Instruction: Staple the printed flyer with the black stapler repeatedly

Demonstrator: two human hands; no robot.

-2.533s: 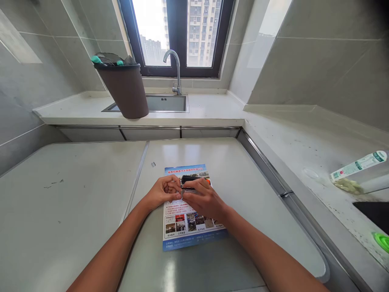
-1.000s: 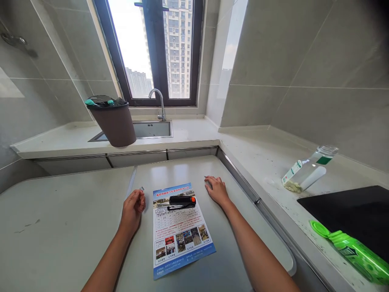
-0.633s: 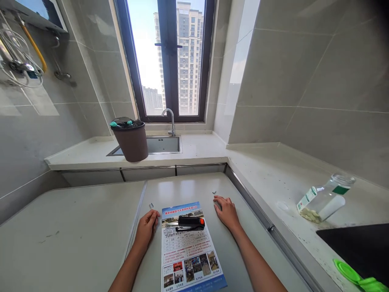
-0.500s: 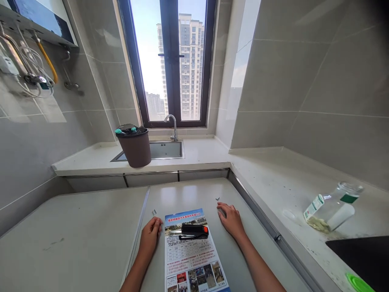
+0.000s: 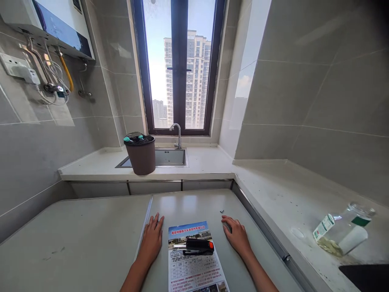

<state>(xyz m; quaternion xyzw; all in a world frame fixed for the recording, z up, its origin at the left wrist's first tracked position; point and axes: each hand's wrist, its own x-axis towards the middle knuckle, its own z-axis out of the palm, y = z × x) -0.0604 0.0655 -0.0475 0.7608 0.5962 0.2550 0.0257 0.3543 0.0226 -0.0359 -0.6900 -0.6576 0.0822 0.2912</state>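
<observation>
A black stapler [image 5: 198, 245] with an orange-red end lies across a printed flyer [image 5: 194, 265] on the pale surface. A metal part of it sticks out to the left. My left hand [image 5: 152, 238] lies flat just left of the flyer, its fingers spread, holding nothing I can see. To the flyer's right, my right hand [image 5: 236, 235] rests palm down with loosely bent fingers. Just beyond its fingertips is a small bent metal piece [image 5: 221, 211], perhaps a bit of staple strip. Neither hand touches the stapler.
A brown bin [image 5: 141, 156] with a black liner stands by the sink [image 5: 172, 158] and faucet [image 5: 177, 134]. On the right counter a glass jar [image 5: 345, 231] lies tilted beside a black panel [image 5: 367, 273]. A raised counter edge borders the table.
My left hand has gone from curled fingers to spread flat, and the small metal pieces in front of it no longer show. The right hand stays nearly in place. The view has tilted up.
</observation>
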